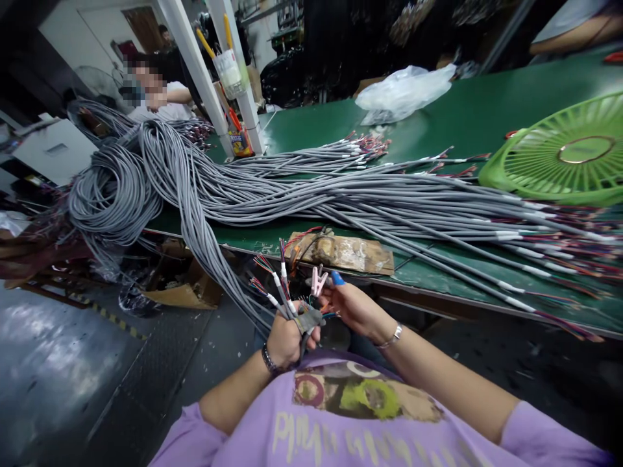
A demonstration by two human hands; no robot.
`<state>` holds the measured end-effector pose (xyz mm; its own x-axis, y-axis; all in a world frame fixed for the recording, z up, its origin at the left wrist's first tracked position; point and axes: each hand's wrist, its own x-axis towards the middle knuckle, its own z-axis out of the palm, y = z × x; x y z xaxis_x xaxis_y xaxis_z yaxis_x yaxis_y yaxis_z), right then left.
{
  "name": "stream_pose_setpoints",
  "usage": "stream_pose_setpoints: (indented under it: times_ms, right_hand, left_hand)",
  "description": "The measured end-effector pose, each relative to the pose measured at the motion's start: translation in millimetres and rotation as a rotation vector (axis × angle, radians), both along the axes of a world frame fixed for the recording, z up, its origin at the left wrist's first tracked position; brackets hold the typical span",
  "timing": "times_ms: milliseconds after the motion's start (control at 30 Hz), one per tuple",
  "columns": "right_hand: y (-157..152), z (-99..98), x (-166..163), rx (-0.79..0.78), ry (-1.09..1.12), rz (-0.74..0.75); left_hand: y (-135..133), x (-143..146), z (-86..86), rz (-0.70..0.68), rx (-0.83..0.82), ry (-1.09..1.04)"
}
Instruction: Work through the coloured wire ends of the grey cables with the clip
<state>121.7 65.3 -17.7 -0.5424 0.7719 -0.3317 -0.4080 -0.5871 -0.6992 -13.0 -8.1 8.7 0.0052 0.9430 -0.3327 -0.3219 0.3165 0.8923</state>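
My left hand (286, 338) is closed around a bunch of grey cables (275, 299), whose white-sleeved ends fan out into thin coloured wires (263, 263). Dark grey tape or cloth (309, 319) covers the fingers of that hand. Just to its right, my right hand (357, 308) has its fingers curled at the coloured wires, and a blue covering (337, 278) sits on one fingertip. A pink clip (318, 282) stands beside the right fingertips; whether they touch it I cannot tell. Behind it a worn wooden block (348, 253) lies on the bench edge.
Long grey cable bundles (302, 194) cross the green bench (487, 97) and hang over its front edge. A green fan (564, 149) lies at right, a plastic bag (406, 94) behind. White posts (195, 71) carry a tool holder. A co-worker (163, 97) is at far left.
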Motion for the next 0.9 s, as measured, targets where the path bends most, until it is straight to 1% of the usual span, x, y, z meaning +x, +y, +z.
stream_pose_setpoints:
  times_ms: [67,133,200,267,333,400,467,533,600,733,900]
  right_hand:
    - [2.7,7.4,-5.4,0.063,-0.014,0.020]
    - [2.5,12.9,-9.4,0.093,-0.031,0.008]
    - [1.1,14.6,-11.4,0.133,-0.066,-0.051]
    - [0.0,13.1,-12.0,0.207,-0.129,-0.131]
    - [0.0,10.1,-12.5,0.244,-0.149,-0.158]
    - [1.5,7.2,-14.0,0.182,-0.066,-0.124]
    - [3.8,4.6,-16.3,0.071,0.068,-0.096]
    - [6.1,2.4,-18.6,-0.012,0.162,-0.106]
    - [7.5,0.5,-20.2,-0.055,0.205,-0.129]
    - [6.8,-2.5,-21.0,-0.079,0.225,-0.146]
    - [3.1,-8.4,-13.2,-0.058,0.202,-0.054]
  left_hand:
    - [3.4,2.6,3.5,-0.009,0.014,-0.008]
    - [6.1,4.9,6.4,-0.010,0.011,0.009]
    - [8.1,6.1,9.0,-0.009,-0.001,0.032]
    - [9.7,6.1,11.2,-0.010,-0.011,0.047]
    - [10.9,5.7,12.1,-0.021,-0.011,0.054]
    - [11.8,5.4,11.3,-0.029,-0.009,0.055]
    - [12.4,5.6,8.8,-0.035,-0.016,0.050]
    - [12.9,6.2,5.5,-0.040,-0.032,0.050]
    - [13.3,6.8,2.4,-0.042,-0.044,0.054]
    - [12.9,7.1,-0.2,-0.040,-0.042,0.060]
    - [5.1,4.7,-1.8,-0.044,-0.031,0.051]
